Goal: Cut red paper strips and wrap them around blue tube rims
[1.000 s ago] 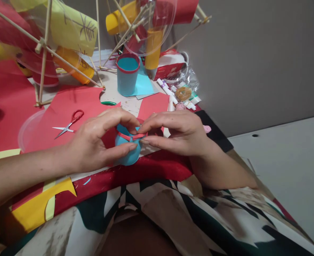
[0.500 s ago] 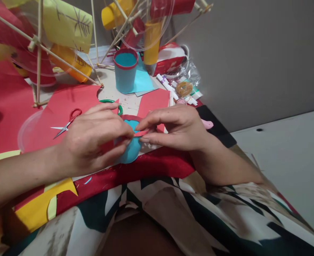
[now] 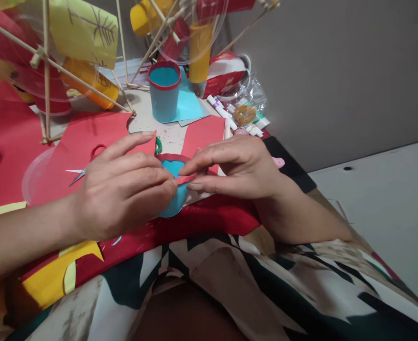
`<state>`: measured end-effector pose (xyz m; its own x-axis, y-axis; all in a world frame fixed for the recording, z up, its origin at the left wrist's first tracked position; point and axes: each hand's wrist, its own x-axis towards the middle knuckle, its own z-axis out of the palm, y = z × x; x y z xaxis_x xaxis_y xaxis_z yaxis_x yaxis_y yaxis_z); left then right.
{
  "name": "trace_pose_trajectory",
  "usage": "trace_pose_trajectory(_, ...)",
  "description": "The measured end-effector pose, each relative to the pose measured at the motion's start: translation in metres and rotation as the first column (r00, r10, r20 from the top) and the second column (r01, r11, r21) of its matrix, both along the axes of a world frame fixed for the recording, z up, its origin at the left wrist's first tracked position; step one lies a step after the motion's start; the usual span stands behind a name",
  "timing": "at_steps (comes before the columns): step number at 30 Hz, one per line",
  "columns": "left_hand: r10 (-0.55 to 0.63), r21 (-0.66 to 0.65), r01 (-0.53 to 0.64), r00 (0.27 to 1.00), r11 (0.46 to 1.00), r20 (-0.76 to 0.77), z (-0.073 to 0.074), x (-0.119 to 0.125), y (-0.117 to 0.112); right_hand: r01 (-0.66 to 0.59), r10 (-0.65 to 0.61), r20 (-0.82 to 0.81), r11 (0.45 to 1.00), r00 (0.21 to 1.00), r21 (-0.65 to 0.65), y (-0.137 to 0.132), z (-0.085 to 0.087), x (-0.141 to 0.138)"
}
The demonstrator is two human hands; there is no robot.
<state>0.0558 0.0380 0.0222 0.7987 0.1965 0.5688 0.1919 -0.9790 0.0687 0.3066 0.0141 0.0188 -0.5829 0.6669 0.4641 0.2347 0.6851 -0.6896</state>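
Observation:
A blue paper cup [image 3: 175,206] stands near the table's front edge, between my hands. A red paper strip [image 3: 186,180] runs along its rim. My left hand [image 3: 127,189] pinches the strip at the near side of the rim, its index finger stretched out above. From the right, my right hand [image 3: 237,168] pinches the rim and strip between thumb and fingers. Small scissors with red handles [image 3: 97,150] lie partly hidden behind my left hand. Behind its index finger shows a green handle loop [image 3: 158,145].
A finished-looking blue cup with a red rim [image 3: 164,102] stands farther back. Stick wheel frames [image 3: 46,71] with coloured cups rise at the back left. Red paper sheets [image 3: 84,130] cover the left side. Glue sticks [image 3: 223,112] and rubber bands [image 3: 244,114] lie at the right.
My left hand has turned slightly and now covers more of the scissors. The strip between my fingertips lies closer along the cup's rim. My right hand has hardly moved.

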Motion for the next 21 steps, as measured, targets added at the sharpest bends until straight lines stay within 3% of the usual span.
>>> trace_pose_trajectory(2,-0.016,-0.008,0.016,1.0,1.0,-0.011,0.001,0.001,0.0,-0.022,0.022,0.002,0.999,1.0,-0.026,0.0,0.001,0.001)
trace_pose_trajectory(5,-0.043,-0.151,0.046,0.999,0.987,0.023,0.006,0.004,-0.003,-0.02,0.02,0.007,0.999,1.0,-0.045,0.0,0.0,0.0)
trace_pose_trajectory(8,-0.017,-0.343,0.033,0.999,0.939,0.05,0.011,0.006,-0.005,-0.026,0.025,-0.008,0.999,1.0,-0.045,0.0,0.0,-0.001)
trace_pose_trajectory(11,0.014,-0.452,0.024,0.997,0.892,0.079,0.012,0.007,-0.004,-0.037,0.037,-0.013,0.999,0.999,-0.028,0.0,0.0,-0.001)
trace_pose_trajectory(21,0.073,-0.473,-0.053,0.997,0.88,0.025,0.015,0.008,-0.012,-0.02,0.018,0.023,0.995,1.0,0.101,-0.004,-0.001,-0.004)
